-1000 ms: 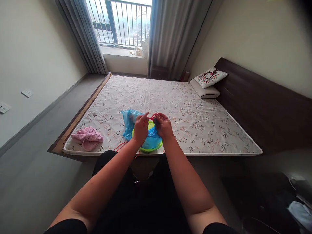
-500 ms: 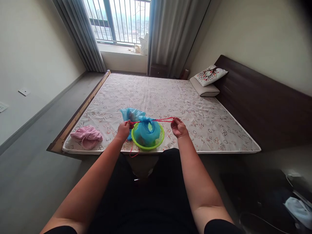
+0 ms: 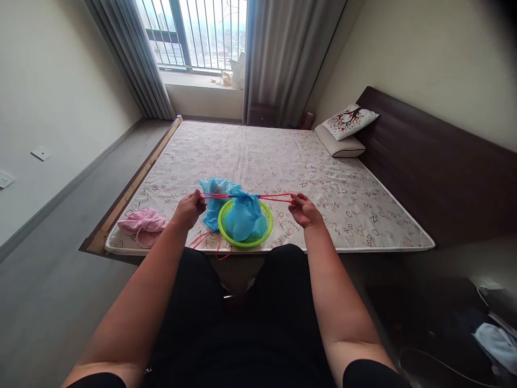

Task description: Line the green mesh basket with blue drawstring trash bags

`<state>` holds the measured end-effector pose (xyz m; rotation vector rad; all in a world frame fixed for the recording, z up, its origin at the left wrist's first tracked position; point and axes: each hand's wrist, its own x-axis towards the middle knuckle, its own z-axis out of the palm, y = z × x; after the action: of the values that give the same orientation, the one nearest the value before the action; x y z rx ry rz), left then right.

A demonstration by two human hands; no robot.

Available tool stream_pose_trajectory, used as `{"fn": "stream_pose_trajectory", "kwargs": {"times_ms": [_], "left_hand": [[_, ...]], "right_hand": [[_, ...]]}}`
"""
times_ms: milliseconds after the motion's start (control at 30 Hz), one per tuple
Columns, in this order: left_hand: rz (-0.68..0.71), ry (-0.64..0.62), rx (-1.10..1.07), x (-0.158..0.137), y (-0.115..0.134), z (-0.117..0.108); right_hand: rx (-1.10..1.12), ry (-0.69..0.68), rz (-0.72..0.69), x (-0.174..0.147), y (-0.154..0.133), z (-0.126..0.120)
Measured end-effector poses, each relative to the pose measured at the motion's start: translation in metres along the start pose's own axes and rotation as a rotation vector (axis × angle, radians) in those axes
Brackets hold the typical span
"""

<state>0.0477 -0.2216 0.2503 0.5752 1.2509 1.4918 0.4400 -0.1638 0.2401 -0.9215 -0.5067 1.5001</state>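
A blue plastic bag (image 3: 242, 218) sits in a lime-green basket (image 3: 246, 244) near the mattress's front edge, its neck gathered. Red drawstrings (image 3: 274, 198) stretch out taut to both sides of that neck. My left hand (image 3: 189, 209) is closed on the strings at the left end, and my right hand (image 3: 304, 209) pinches them at the right end. Behind the basket and to its left lies a second blue plastic bag (image 3: 218, 187), with something darker showing through it. Loose red string (image 3: 220, 253) hangs over the mattress edge. What the bag in the basket contains is hidden.
Left of my left forearm lies a pink cloth (image 3: 141, 223) on the lettered mattress (image 3: 258, 151). Two pillows (image 3: 347, 126) rest by the dark headboard (image 3: 424, 140). A wooden rail (image 3: 137, 178) borders the bed's left side. At lower right is a dark surface with a white bundle (image 3: 495, 342).
My hands have moved apart, the left one farther out to the left. The strings are drawn longer on both sides, and the bag's neck is bunched tighter, its round loop no longer showing.
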Motion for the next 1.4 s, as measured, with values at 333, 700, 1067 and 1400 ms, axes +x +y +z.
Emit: {"fn": "stream_pose_trajectory", "kwargs": {"times_ms": [333, 700, 1067, 1400], "left_hand": [[-0.005, -0.145, 0.097, -0.015, 0.000, -0.007], [0.295, -0.327, 0.909, -0.041, -0.109, 0.064], [0.414, -0.386, 1.091, -0.035, -0.086, 0.055], [0.344, -0.588, 1.085, -0.046, -0.030, 0.049]], "right_hand": [[0.051, -0.124, 0.117, -0.032, -0.008, 0.013], [0.089, -0.247, 0.036, -0.066, -0.019, 0.055], [0.140, -0.017, -0.020, -0.065, -0.028, 0.064], [0.108, 0.351, -0.096, -0.030, -0.013, 0.029]]}}
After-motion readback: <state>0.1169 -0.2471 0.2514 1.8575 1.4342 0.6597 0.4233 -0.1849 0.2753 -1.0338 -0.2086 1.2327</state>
